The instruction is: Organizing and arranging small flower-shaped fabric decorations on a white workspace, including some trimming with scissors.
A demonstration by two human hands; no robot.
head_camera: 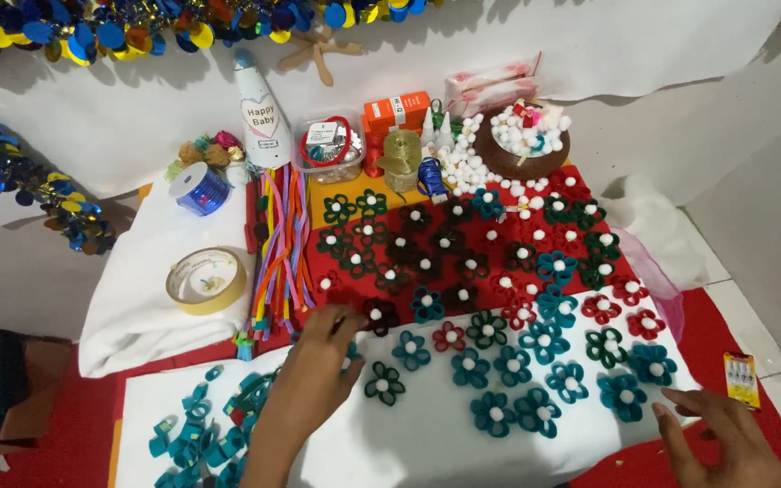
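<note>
Home craft corner — floor tiles, tinsel garland, paper flowers on cloth.

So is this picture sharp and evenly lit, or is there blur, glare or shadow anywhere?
Head view: light is even and fairly soft, with the paper flowers crisp; the left hand looks slightly smeared at the fingertips; the tinsel garland casts soft shadows on the white backdrop; small glints show on the blue ribbon spool.

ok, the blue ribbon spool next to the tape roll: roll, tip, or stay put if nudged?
The blue ribbon spool stands on its flat end on the white cloth, so a light push would probably slide it rather than roll it. It looks small and mostly wound ribbon, so likely light. The soft, creased cloth might catch its edge and tip it, after which it could roll.
</note>
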